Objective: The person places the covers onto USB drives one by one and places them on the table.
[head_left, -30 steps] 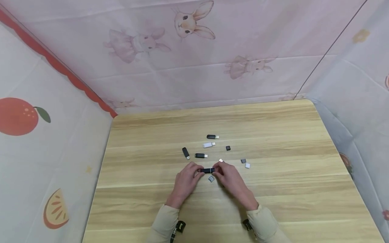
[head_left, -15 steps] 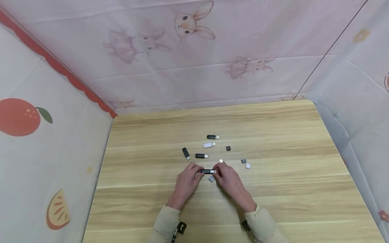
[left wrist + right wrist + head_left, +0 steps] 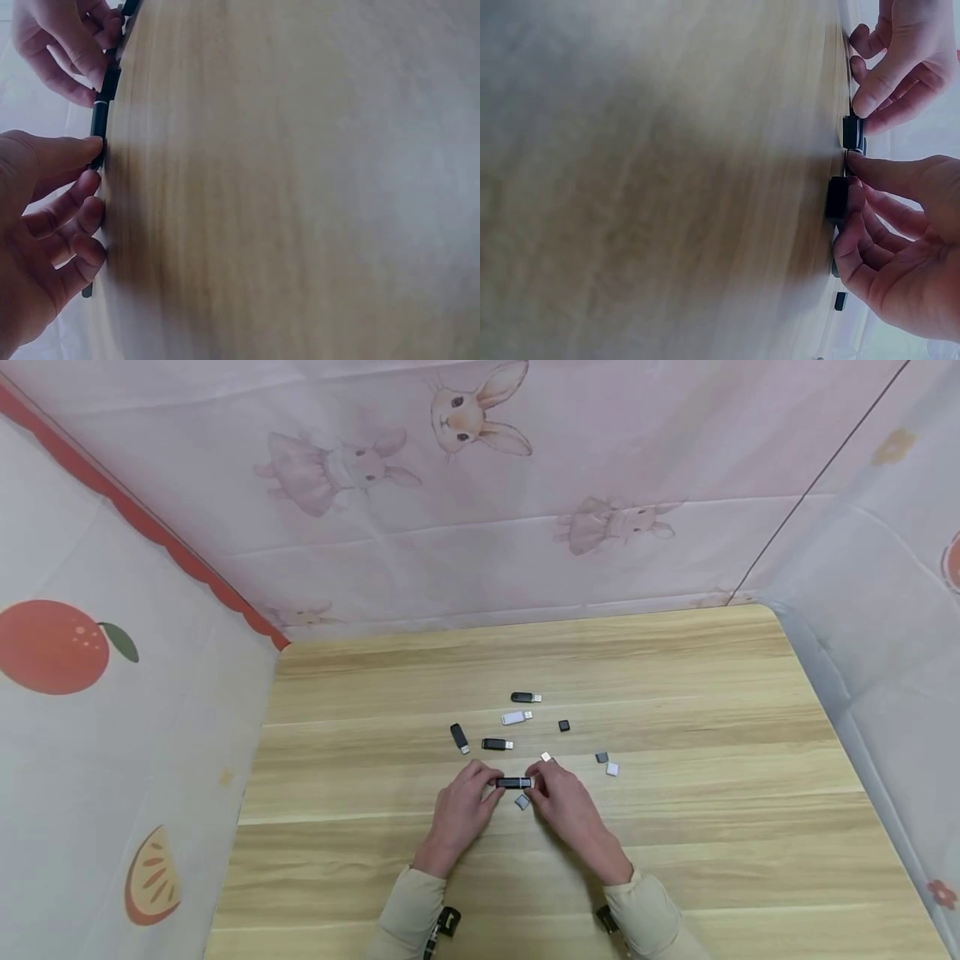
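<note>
Black, a slanted USB stick (image 3: 459, 739) lies leftmost on the worktop (image 3: 337, 777), its plug bare. Next, the left hand (image 3: 461, 808), thumb and fingertips drawn into a pinch, has the left end of the held stick (image 3: 513, 783), which lies between both hands, just beyond a loose grey cap (image 3: 522, 802). The right hand (image 3: 566, 803) pinches the other end, past a pale band (whether any plug shows, I cannot tell). The step looks like fitting a cap; next probably calls for a straight push, left side steady. Farther right, a white cap (image 3: 612, 769) lies loose.
</note>
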Demonstrator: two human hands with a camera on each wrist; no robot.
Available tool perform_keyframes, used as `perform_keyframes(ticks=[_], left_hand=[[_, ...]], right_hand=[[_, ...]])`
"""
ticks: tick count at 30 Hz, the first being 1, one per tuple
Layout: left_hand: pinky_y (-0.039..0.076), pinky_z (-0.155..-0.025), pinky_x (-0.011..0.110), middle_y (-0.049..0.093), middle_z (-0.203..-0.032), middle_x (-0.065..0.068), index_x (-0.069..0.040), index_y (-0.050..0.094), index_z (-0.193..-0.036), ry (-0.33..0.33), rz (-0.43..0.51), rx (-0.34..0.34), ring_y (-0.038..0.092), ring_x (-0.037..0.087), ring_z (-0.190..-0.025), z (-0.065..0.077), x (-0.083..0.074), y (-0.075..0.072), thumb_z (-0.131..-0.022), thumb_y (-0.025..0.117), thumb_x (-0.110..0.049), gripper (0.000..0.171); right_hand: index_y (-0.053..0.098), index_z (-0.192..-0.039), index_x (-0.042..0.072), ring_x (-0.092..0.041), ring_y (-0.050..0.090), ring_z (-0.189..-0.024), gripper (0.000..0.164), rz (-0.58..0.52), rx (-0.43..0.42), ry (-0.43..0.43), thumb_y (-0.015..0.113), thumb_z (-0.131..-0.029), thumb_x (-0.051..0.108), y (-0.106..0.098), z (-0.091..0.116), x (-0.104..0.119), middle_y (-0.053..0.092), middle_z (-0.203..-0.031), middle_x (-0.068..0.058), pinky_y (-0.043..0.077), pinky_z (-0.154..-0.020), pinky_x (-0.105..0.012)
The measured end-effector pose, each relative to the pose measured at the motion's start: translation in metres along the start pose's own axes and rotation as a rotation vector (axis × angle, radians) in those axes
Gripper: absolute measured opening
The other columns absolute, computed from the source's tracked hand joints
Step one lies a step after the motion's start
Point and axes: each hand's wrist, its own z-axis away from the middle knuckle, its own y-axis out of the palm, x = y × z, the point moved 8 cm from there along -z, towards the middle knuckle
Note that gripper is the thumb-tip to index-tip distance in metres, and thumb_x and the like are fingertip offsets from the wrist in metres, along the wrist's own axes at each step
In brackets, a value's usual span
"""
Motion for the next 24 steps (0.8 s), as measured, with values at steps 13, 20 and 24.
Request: perform_keyframes(ticks=[13, 20, 24], left_hand=[[0.051, -0.069, 0.02, 0.066, -0.101, -0.009, -0.021, 0.077, -0.115, -0.011, -0.035, -0.11, 0.059, 0.006, -0.091, 0.008, -0.005, -0.012, -0.093, 0.082, -0.02, 0.023], [0.05, -0.067, 0.015, 0.067, -0.095, -0.009, -0.019, 0.078, -0.109, 0.132, -0.023, -0.056, 0.058, 0.004, -0.083, 0.013, -0.025, -0.009, -0.097, 0.078, -0.019, 0.013], [0.048, -0.066, 0.014, 0.07, -0.097, -0.009, -0.019, 0.078, -0.115, 0.175, -0.002, 0.028, 0.058, 0.002, -0.081, 0.014, -0.031, -0.001, -0.099, 0.076, -0.021, 0.017]], right_hand=[[0.071, -0.112, 0.007, -0.007, 0.053, -0.07, 0.024, -0.001, -0.018, 0.006, 0.081, -0.091, 0.005, -0.007, 0.005, -0.001, 0.065, -0.08, 0.002, 0.047, -0.064, -0.023], [0.072, -0.113, 0.005, -0.009, 0.051, -0.069, 0.023, -0.017, -0.051, 0.029, 0.08, -0.092, 0.006, -0.019, 0.005, -0.006, 0.063, -0.078, 0.001, 0.044, -0.063, -0.023], [0.071, -0.116, 0.005, -0.01, 0.052, -0.067, 0.026, -0.044, -0.056, 0.105, 0.08, -0.093, 0.01, -0.024, 0.004, -0.016, 0.063, -0.078, 0.0, 0.043, -0.06, -0.022]])
